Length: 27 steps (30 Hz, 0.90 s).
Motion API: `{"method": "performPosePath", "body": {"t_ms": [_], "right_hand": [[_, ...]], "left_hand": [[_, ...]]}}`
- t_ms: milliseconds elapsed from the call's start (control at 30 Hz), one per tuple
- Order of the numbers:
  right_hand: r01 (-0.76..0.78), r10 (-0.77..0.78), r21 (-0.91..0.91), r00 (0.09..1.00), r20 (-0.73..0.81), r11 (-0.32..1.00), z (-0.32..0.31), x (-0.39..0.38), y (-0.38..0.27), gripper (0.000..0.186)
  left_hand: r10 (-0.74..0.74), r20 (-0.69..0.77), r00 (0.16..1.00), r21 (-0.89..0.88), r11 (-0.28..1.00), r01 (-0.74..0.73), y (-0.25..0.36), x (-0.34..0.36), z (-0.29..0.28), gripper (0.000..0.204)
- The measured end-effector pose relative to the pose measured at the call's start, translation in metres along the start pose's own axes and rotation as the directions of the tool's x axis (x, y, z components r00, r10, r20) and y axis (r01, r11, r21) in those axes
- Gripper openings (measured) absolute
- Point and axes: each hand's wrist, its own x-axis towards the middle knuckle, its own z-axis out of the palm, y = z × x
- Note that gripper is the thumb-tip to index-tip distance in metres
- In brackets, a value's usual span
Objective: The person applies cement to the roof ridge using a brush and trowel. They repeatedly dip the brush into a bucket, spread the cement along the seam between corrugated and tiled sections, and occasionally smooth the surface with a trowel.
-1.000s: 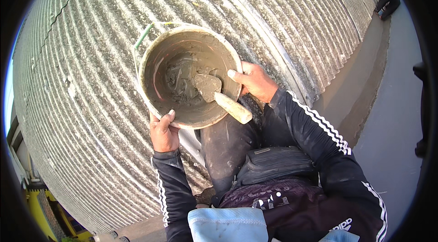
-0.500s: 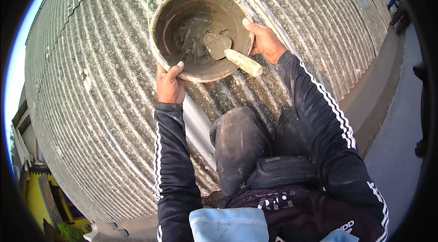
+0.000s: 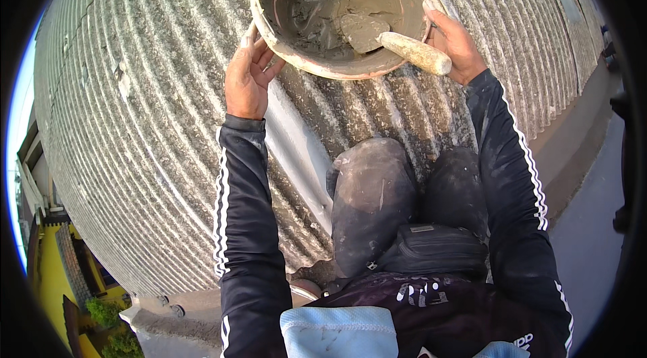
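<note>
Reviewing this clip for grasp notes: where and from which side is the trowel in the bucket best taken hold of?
Grip the trowel by its pale wooden handle, coming from the person's right. The handle juts out over the bucket rim, clear of the wet mortar, beside the right hand, while the blade lies down in the mix. The left hand holds the rim opposite.

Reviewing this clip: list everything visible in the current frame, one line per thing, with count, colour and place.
pan: one, round, grey-crusted with a reddish inner wall, top centre, on the roof.
wet mortar: one grey mass, inside the pan.
trowel: one, grey blade in the mortar, pale handle sticking out over the pan's right rim.
corrugated roof: one, grey, fills most of the view.
pale strip: one, whitish, on the roof below the pan.
waist pouch: one, black, at the lap.
yellow building: one, lower left.
left hand: one, on the pan's left rim.
right hand: one, at the pan's right rim.
</note>
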Motion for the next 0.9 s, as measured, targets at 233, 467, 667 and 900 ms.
{"method": "performPosePath", "body": {"t_ms": [233,467,667,900], "right_hand": [[-0.143,0.138,0.097,0.989,0.052,0.985,0.007,-0.013,-0.012,0.058],[-0.32,0.297,-0.064,0.924,-0.24,0.945,0.022,-0.008,-0.023,0.05],[-0.378,0.375,0.044,0.886,-0.273,0.925,0.022,-0.008,-0.025,0.063],[-0.386,0.493,0.395,0.842,-0.219,0.834,0.026,-0.03,-0.022,0.064]], "left_hand": [[0.376,-0.398,0.837,0.797,-0.311,0.518,-0.017,0.041,-0.11,0.086],[0.483,-0.371,0.793,0.685,-0.434,0.585,-0.037,0.056,-0.119,0.078],[0.426,-0.449,0.785,0.565,-0.546,0.619,-0.037,0.06,-0.118,0.117],[0.548,-0.322,0.772,0.448,-0.63,0.634,-0.046,0.056,-0.132,0.123]]}}
